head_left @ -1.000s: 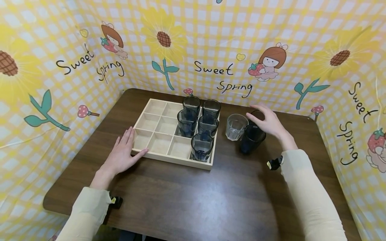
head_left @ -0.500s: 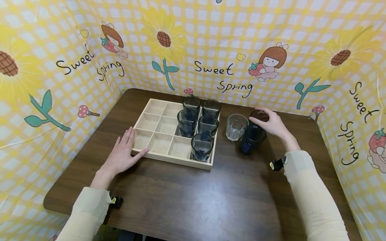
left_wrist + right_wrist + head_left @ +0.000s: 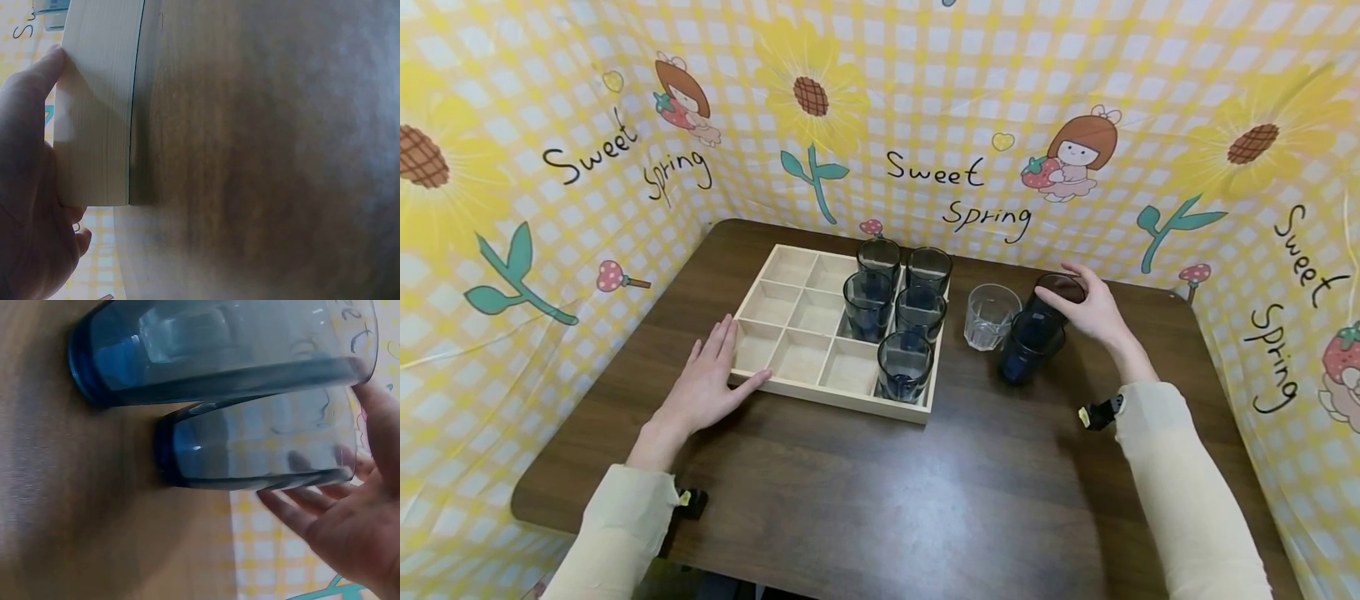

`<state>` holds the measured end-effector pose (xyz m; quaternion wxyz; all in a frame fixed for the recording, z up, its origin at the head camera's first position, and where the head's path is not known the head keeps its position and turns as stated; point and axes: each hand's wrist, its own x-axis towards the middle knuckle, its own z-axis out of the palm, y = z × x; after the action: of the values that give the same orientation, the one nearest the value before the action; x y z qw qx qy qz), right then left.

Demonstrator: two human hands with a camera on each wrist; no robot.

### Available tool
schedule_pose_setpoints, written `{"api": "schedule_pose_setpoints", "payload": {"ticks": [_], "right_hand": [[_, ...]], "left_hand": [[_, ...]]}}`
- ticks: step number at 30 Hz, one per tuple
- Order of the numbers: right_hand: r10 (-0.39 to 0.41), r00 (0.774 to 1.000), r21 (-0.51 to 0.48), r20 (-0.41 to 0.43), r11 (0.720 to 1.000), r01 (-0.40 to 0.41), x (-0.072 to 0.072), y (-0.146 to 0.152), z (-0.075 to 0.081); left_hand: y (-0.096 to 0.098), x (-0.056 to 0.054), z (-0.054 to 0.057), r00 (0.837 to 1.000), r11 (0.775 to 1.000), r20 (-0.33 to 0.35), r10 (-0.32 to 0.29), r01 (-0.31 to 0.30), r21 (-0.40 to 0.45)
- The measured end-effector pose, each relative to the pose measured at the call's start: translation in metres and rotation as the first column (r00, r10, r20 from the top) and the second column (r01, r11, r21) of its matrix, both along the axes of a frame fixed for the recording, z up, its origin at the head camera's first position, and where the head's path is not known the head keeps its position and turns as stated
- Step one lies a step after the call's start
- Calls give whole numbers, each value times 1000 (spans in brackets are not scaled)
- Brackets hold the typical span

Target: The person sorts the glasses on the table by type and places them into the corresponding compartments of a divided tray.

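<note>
My left hand [image 3: 702, 387] lies at the near left corner of a pale wooden compartment tray [image 3: 827, 398]. Its fingers stretch straight along the left side, while the thumb touches the front wall. To the tray's right, my right hand [image 3: 1093, 308] holds a dark blue-tinted drinking glass [image 3: 1047, 312] near its rim, thumb on one side and fingers on the other. Another blue-tinted glass [image 3: 206, 350] stands just in front of the held one and partly covers it in the head view. A clear glass [image 3: 990, 321] is beside them on the left.
Several dark tinted glasses [image 3: 904, 367] stand upright in the tray's right-hand compartments; bare compartments [image 3: 797, 354] lie to the left. Brown tabletop [image 3: 850, 492] extends in front. A patterned yellow checked cloth [image 3: 925, 108] hangs close behind and along both sides.
My right hand has closed on the rear glass, and that glass has shifted right and slightly up in view. The left hand stays at the tray corner.
</note>
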<state>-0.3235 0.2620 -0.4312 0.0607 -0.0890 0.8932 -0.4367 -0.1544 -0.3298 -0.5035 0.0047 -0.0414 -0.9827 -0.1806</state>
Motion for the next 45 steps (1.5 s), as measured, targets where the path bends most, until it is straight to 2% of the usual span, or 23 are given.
{"api": "schedule_pose_setpoints", "payload": {"ticks": [3,6,9,11,14,15,16,18,21,23,25,30,36,40,45], "right_hand": [[-14,1000,-115,-7,993,13,4,8,-10],[-1,1000,-278,6,960,3,10,17,-20],[63,997,-446,39,894,-39,17,26,-29],[129,990,-545,50,834,-81,20,30,-34],[217,976,-614,11,772,-165,21,32,-40],[226,974,-617,-3,766,-179,21,31,-41],[220,975,-607,-19,772,-186,21,30,-42],[183,982,-541,-44,822,-177,20,27,-44],[105,993,-419,-51,900,-117,19,19,-46],[52,997,-361,-65,930,-72,17,14,-48],[9,997,-356,-79,934,-37,16,10,-51],[-72,987,-420,-141,907,7,16,10,-57],[-188,968,-384,-164,916,113,23,22,-59],[-247,958,-402,-147,900,170,29,32,-53],[-266,948,-326,-175,924,199,43,42,-36]], "left_hand": [[1,0,1,1000,1000,-5,-2,2,2],[1,-1,1,1000,1000,-17,0,0,-2],[2,-2,0,1000,1000,-22,-1,1,-2],[2,-2,0,1000,1000,-20,-1,1,-2],[2,-1,0,1000,1000,-13,1,-1,0],[2,-1,0,1000,1000,-10,2,-2,1],[2,-1,-1,1000,1000,-8,2,-2,1],[2,-1,0,1000,1000,-7,3,-3,4],[3,0,-1,1000,1000,-5,0,0,6],[3,0,-1,1000,1000,-5,-2,2,10],[4,-1,-2,1000,1000,-6,-3,4,10],[5,-2,-2,1000,1000,-2,-7,7,10],[4,-1,3,1000,1000,22,-8,8,13],[3,-1,4,1000,1000,24,-4,4,10],[1,0,4,1000,1000,25,2,-2,0]]}}
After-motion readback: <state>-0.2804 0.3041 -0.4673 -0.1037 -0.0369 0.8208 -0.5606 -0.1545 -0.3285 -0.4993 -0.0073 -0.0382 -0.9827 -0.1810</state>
